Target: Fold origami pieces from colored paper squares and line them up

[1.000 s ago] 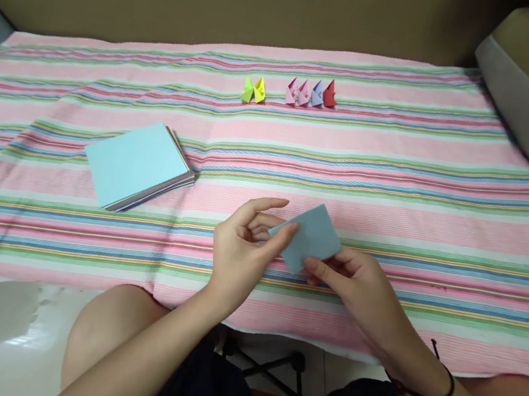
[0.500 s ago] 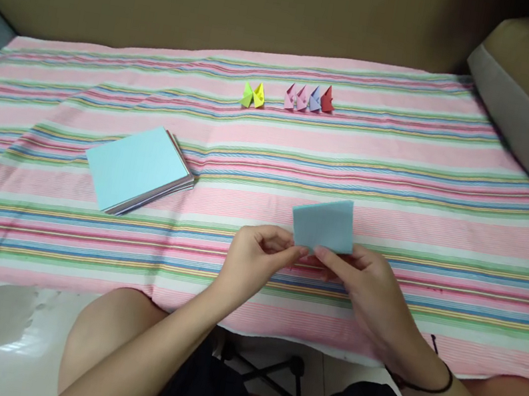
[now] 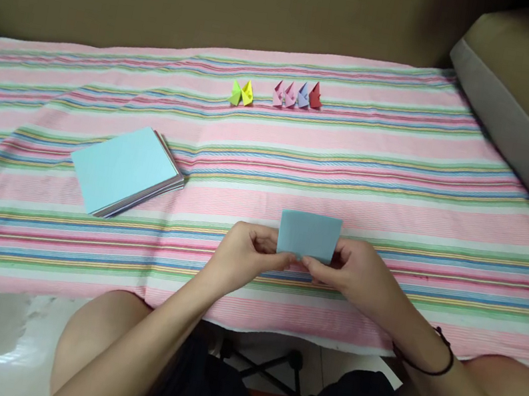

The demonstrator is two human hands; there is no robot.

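A folded piece of light blue paper [image 3: 309, 234] is held up above the striped cloth, its long edge level. My left hand [image 3: 249, 253] pinches its lower left part, thumb in front and fingers behind. At the lower right, my right hand [image 3: 351, 270] grips the same paper, its thumb near the left thumb along the bottom edge. The fingers behind the paper are partly hidden. To the left lies a stack of paper sheets [image 3: 125, 168] with a light blue sheet on top.
Small folded paper pieces stand at the back: a green one [image 3: 236, 93], a yellow one [image 3: 247, 93], two pink ones, a lilac one [image 3: 303, 96] and a red one [image 3: 315, 96]. A striped cloth [image 3: 380, 143] covers the surface. A padded armrest [image 3: 524, 99] borders the right.
The folded blue paper has turned from a slant to level and come slightly lower, with both hands still on it. The whole view has shifted a little.
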